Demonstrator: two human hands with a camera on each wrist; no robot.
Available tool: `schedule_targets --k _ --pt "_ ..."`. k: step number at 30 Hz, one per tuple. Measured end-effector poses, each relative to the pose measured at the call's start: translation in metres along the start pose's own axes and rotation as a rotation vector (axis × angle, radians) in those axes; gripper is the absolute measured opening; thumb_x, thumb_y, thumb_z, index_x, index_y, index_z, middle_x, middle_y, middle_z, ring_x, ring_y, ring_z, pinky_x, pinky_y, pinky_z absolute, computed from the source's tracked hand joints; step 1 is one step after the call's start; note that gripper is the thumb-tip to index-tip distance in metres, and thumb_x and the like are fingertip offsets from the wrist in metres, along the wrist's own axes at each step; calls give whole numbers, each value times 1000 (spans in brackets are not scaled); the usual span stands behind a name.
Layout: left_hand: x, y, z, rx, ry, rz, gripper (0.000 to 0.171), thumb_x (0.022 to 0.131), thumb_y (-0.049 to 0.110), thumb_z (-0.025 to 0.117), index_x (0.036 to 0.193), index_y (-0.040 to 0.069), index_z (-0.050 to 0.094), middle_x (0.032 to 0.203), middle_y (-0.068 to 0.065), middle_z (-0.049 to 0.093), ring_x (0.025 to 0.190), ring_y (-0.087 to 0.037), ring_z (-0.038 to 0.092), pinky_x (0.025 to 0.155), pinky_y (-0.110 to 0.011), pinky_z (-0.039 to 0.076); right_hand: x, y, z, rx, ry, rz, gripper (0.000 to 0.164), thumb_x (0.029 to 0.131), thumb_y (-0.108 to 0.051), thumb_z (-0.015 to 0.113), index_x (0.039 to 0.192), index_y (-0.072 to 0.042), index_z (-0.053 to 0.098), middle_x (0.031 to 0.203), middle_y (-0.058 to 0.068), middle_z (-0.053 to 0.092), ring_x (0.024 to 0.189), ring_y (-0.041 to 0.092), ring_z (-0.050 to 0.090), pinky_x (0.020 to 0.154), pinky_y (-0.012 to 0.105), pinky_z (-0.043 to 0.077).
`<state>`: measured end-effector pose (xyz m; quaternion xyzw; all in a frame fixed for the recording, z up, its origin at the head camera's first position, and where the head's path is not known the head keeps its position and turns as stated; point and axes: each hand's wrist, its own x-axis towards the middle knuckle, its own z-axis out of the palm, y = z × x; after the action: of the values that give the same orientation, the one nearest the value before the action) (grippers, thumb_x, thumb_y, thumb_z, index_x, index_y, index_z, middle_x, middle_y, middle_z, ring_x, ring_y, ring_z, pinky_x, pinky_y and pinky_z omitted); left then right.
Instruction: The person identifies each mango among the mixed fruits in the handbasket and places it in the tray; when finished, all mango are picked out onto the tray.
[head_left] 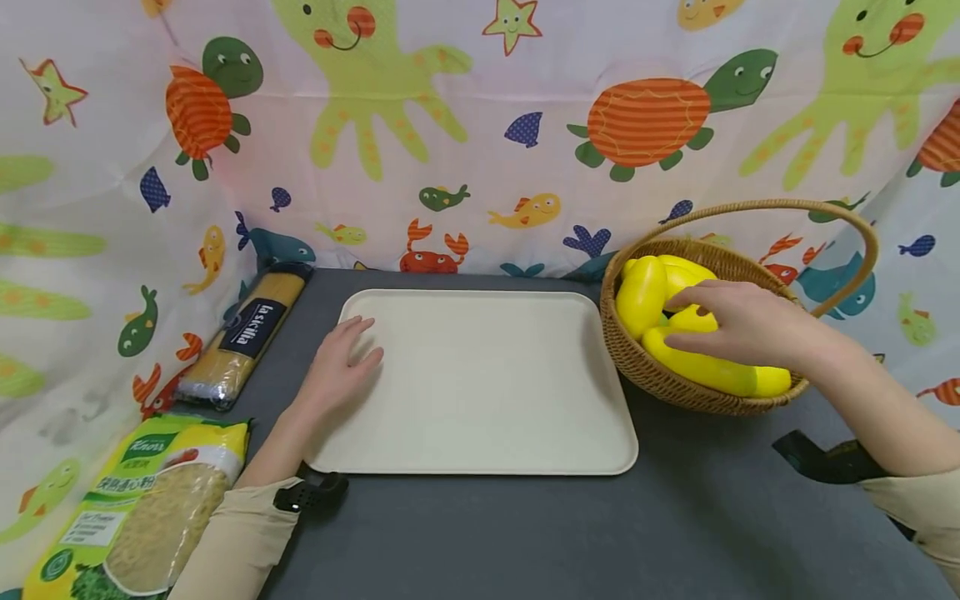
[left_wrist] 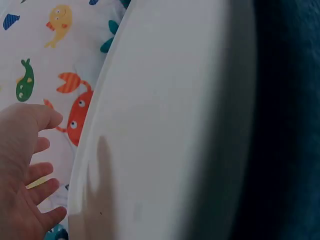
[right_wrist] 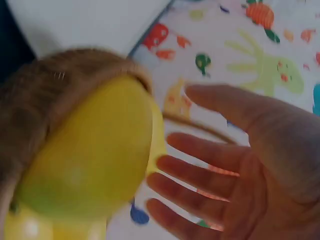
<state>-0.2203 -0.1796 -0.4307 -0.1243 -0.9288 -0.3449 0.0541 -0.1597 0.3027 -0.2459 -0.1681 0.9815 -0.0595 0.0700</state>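
My right hand (head_left: 750, 321) reaches in under the handle of a wicker basket (head_left: 637, 375), over the yellow fruits inside. One fruit (head_left: 642, 296) is plump and rounded; another, a long banana-like fruit (head_left: 697, 360), lies beneath my fingers. In the right wrist view the fingers (right_wrist: 200, 167) are spread and loosely bent beside a large yellow fruit (right_wrist: 95, 155), with nothing gripped in them. My left hand (head_left: 337, 367) hovers at the left edge of a cream tray (head_left: 480, 383), fingers relaxed and apart. No object lies on the tray.
A spaghetti pack (head_left: 247, 333) lies at the back left. Nearer sits a green and yellow Knorr pasta bag (head_left: 165, 508), partly behind my left sleeve. A sea-animal patterned curtain (head_left: 480, 125) rises behind the dark table (head_left: 525, 533). The basket's handle (head_left: 873, 242) arches over its right side.
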Motion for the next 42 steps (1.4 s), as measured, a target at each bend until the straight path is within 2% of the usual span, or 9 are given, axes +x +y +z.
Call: schedule_targets --k 3,6,10,14,21,30,34,38,42 --pt "-4 -8 -2 -6 -27 -25 61 96 28 59 148 3 39 155 -24 26 141 -44 20 110 -62 19 -5 16 -2 5 -71 2 62 85 -50 72 126 -5 63 119 16 63 102 32 59 80 53 51" --pt "-7 -14 -2 -5 -37 -40 66 96 30 58 150 2 34 157 -25 18 143 -46 13 109 -65 16 -8 22 0 11 -109 -1 66 81 -51 74 128 -6 62 120 13 63 102 30 58 79 52 51" --pt "-11 -20 -3 -20 -44 -59 69 96 31 58 152 2 29 159 -26 8 144 -47 7 109 -66 14 -8 23 5 15 -123 -19 71 77 -49 78 129 -5 59 121 11 62 102 28 56 82 51 49" --pt "-13 -24 -2 -34 -51 -82 71 97 31 59 153 3 27 160 -25 3 144 -49 4 109 -67 14 -6 24 11 21 -118 -40 73 75 -46 82 129 -3 58 116 7 62 96 25 53 80 44 47" --pt "-13 -26 0 -37 -39 -101 70 97 31 58 153 3 27 160 -24 3 144 -47 4 109 -67 15 -8 28 12 4 -85 -39 72 73 -46 83 128 -5 60 111 3 64 90 21 53 73 37 45" --pt "-13 -27 3 -8 -45 -139 70 97 31 58 153 4 26 160 -23 4 145 -45 6 107 -69 17 -13 29 -1 7 -52 6 76 77 -52 78 134 -8 55 118 12 62 93 25 53 70 36 45" --pt "-12 -28 4 -7 -48 -152 70 97 33 57 154 5 26 161 -22 4 145 -44 6 106 -70 18 -15 23 -6 57 -28 14 75 79 -49 77 138 -11 52 126 15 59 98 27 52 73 39 45" --pt "-12 -28 6 1 -49 -152 70 97 34 56 154 5 26 161 -22 4 145 -44 7 104 -71 19 -12 10 -6 126 -12 2 70 81 -44 77 139 -16 51 127 11 58 98 26 53 73 39 45" --pt "-11 -28 8 11 -52 -142 70 97 35 57 154 5 27 161 -22 6 144 -45 9 105 -70 19 -3 -6 -1 257 -28 -32 68 84 -42 75 141 -18 47 127 10 55 101 25 52 74 37 45"
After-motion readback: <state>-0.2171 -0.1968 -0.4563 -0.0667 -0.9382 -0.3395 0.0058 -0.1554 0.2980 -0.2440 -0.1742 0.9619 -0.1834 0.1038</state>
